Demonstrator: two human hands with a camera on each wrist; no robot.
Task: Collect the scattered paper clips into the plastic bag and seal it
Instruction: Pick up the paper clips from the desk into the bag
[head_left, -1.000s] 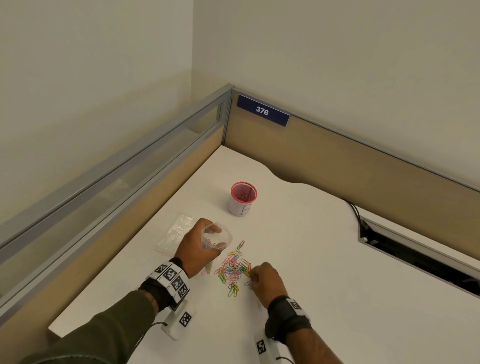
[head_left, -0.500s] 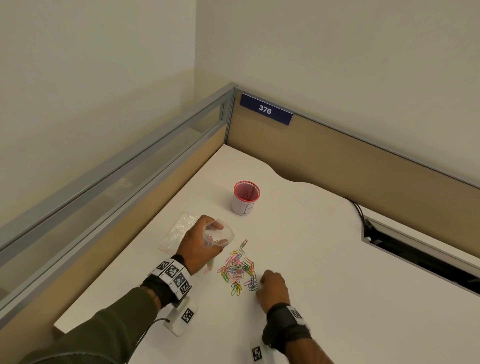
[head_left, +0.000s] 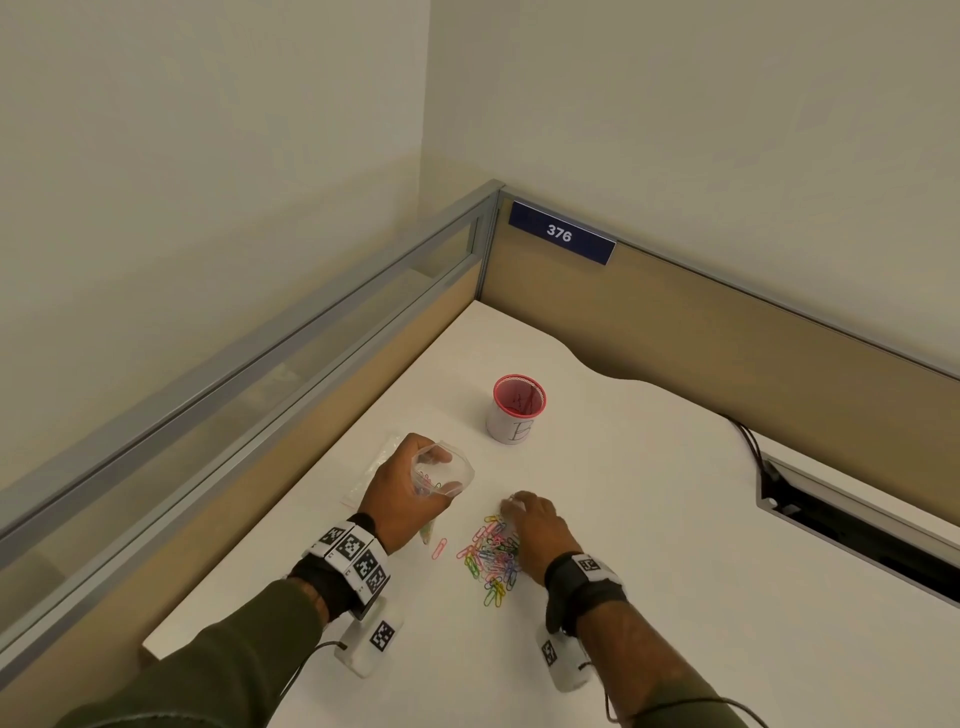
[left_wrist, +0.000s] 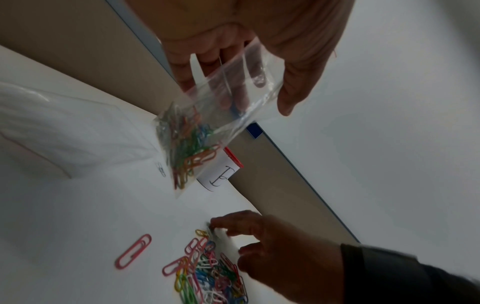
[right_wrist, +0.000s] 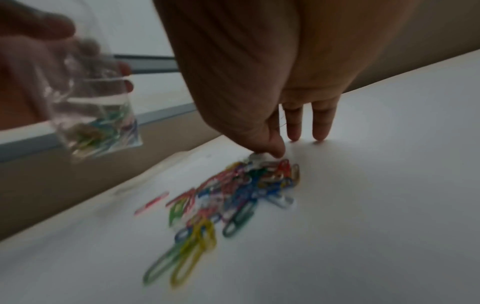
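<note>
The left hand (head_left: 402, 493) grips the open bag (left_wrist: 207, 131), part-filled, above the surface (head_left: 649, 545). Right hand (head_left: 535, 525) fingers (right_wrist: 275, 148) pinch at the far edge of the clips (head_left: 491, 558) (what they've caught is blurred). Tangled clips could drop short of the mouth. One pink clip (left_wrist: 133, 254) lies apart; a red-rimmed cup (head_left: 517, 408) stands beyond, out of the way.

Plain off-white walls (head_left: 208, 156) meeting in a corner, white desk (head_left: 649, 519) tucked into it. Tan partition panels (head_left: 727, 332) with grey metal trim, blue "376" sign (head_left: 561, 234), cable slot (head_left: 857, 525) on the right.
</note>
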